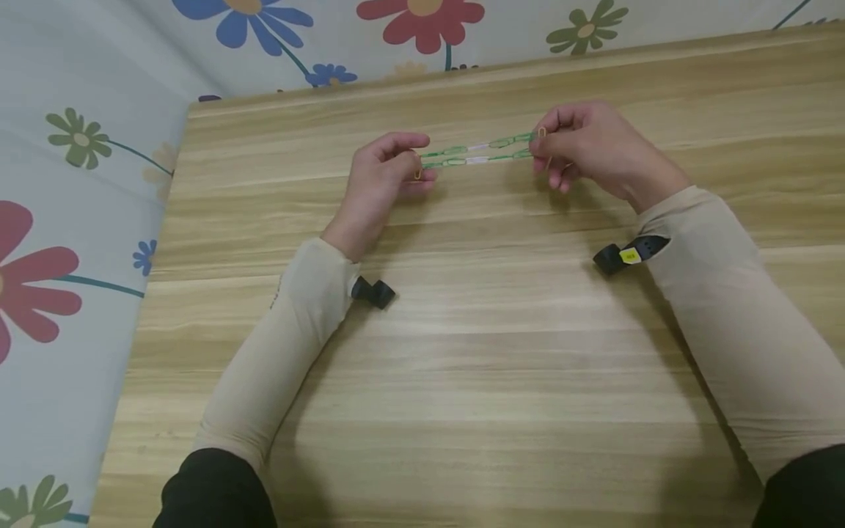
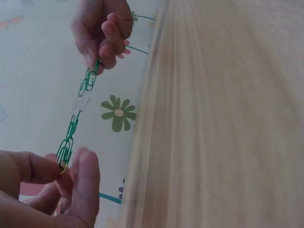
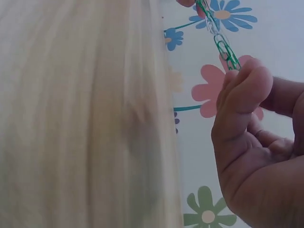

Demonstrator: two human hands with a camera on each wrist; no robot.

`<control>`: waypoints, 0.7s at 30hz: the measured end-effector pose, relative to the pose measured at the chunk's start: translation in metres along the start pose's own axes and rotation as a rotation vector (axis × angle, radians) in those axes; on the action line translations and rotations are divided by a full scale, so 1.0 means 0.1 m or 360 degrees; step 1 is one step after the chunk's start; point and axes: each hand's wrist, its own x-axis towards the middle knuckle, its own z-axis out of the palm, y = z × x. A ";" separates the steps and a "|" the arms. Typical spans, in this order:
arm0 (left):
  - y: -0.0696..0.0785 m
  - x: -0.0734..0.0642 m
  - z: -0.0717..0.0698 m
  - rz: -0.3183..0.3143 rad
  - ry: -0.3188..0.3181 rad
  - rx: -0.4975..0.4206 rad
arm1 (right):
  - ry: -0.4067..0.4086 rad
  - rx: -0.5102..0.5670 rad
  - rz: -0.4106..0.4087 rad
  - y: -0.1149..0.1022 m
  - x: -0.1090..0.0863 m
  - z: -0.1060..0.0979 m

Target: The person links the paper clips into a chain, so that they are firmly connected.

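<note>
A chain of linked paper clips point(image 1: 454, 161) is stretched in two nearly parallel strands between my hands, above the far part of the table. Most clips are green, with white clips point(image 1: 477, 159) midway. My left hand point(image 1: 379, 176) pinches the left end between thumb and finger, at a yellow paper clip point(image 1: 418, 174). At the other end my right hand point(image 1: 590, 150) pinches the chain beside another yellow paper clip point(image 1: 542, 132). In the left wrist view the green clips point(image 2: 67, 147) run up from the left fingertips to the right hand point(image 2: 102, 33). The right fingers partly cover their end.
Under both arms lies a wood-grain table point(image 1: 475, 352). White cloth with printed flowers point(image 1: 425, 22) borders its far edge and left side. Small black cameras point(image 1: 375, 293) are strapped at both wrists, over beige sleeves point(image 1: 277, 359).
</note>
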 end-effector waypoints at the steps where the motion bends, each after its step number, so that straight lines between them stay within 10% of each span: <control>1: -0.01 0.01 0.00 0.0012 0.0015 -0.0012 | 0.0006 -0.0011 0.0006 0.00 0.01 0.01; 9: -0.09 0.06 -0.02 0.0094 0.0024 -0.0645 | -0.0076 -0.0146 0.0057 0.08 0.05 0.12; 21: -0.09 0.06 0.02 0.0086 0.0031 -0.0210 | -0.0080 0.0076 0.0069 0.07 0.06 0.13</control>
